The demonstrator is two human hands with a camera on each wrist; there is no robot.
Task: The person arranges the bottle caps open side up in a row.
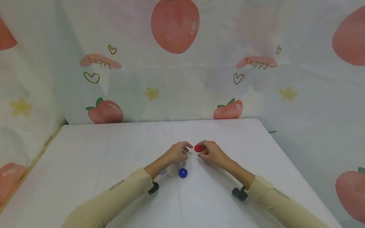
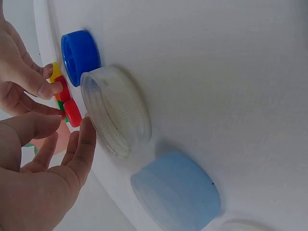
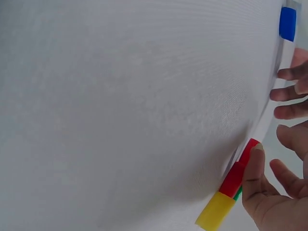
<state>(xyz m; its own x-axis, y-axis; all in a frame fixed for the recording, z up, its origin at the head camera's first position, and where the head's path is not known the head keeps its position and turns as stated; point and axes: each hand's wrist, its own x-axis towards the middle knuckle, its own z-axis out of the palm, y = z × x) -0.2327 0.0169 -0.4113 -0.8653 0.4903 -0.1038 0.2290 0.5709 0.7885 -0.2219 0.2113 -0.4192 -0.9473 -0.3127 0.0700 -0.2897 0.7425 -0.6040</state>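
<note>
Several plastic bottle caps lie on the table. My right hand (image 1: 212, 154) has its thumb and fingers curled about a red bottle cap (image 1: 198, 148) at the near-left side of a small cluster; fingertip contact is partly hidden. A second red cap (image 2: 62, 89), a yellow cap (image 3: 215, 211) and a green cap (image 3: 237, 193) adjoin it. My left hand (image 1: 178, 153) hovers just left of the red cap, fingers loosely bent, holding nothing. Beneath and before it are a clear cap (image 2: 118, 110), a dark blue cap (image 1: 183, 173) and a light blue cap (image 2: 175, 192).
An orange cap (image 1: 213, 142) shows behind the right hand. At the bottom of the left wrist view, another pale cap (image 2: 243, 227) is cut off. The white table (image 1: 114, 142) ends at a printed cloth backdrop (image 1: 182, 82).
</note>
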